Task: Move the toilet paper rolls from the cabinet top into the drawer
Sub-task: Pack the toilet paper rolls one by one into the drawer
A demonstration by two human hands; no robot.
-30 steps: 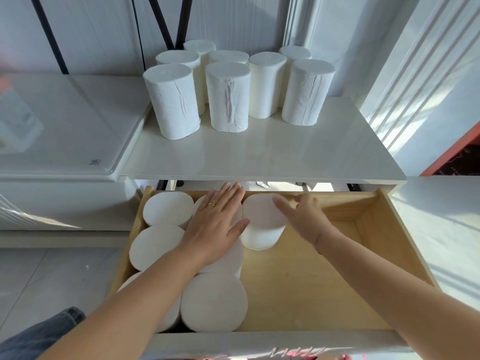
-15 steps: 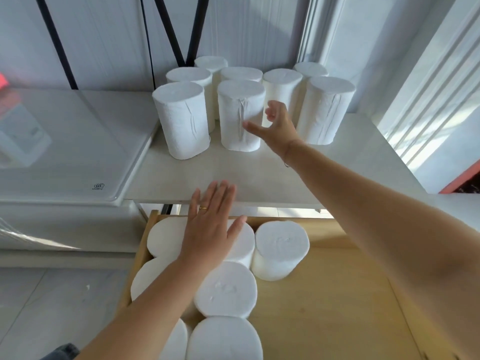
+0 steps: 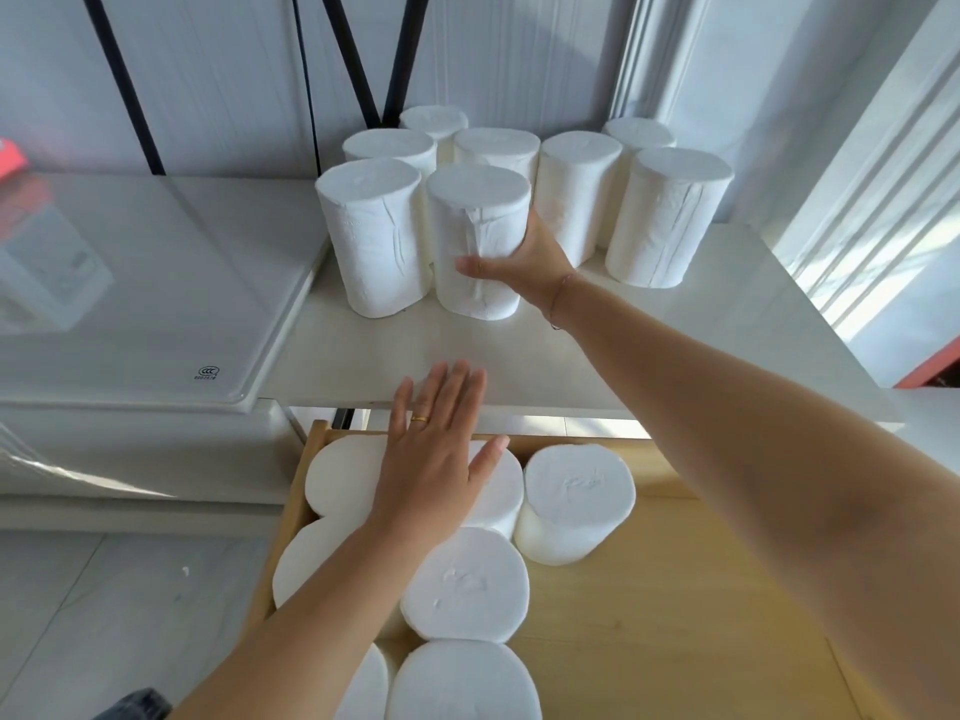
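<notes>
Several white toilet paper rolls stand upright in a cluster at the back of the white cabinet top (image 3: 675, 345). My right hand (image 3: 524, 262) wraps around the front middle roll (image 3: 475, 220), thumb across its front, fingers behind its right side. The roll still stands on the cabinet top. Below, the open wooden drawer (image 3: 675, 615) holds several rolls on end along its left side, one of them (image 3: 576, 498) at the right of the back row. My left hand (image 3: 431, 459) hovers flat and open over the drawer's back rolls, fingers spread, holding nothing.
A white appliance with a glass lid (image 3: 130, 304) adjoins the cabinet on the left. Black stand legs (image 3: 363, 70) rise against the wall behind the rolls. The drawer's right half shows bare wood. A bright window frame (image 3: 857, 226) is on the right.
My right hand rose from the drawer to the cabinet top and closed around the front middle roll. My left hand lifted off the drawer rolls and stays flat above them.
</notes>
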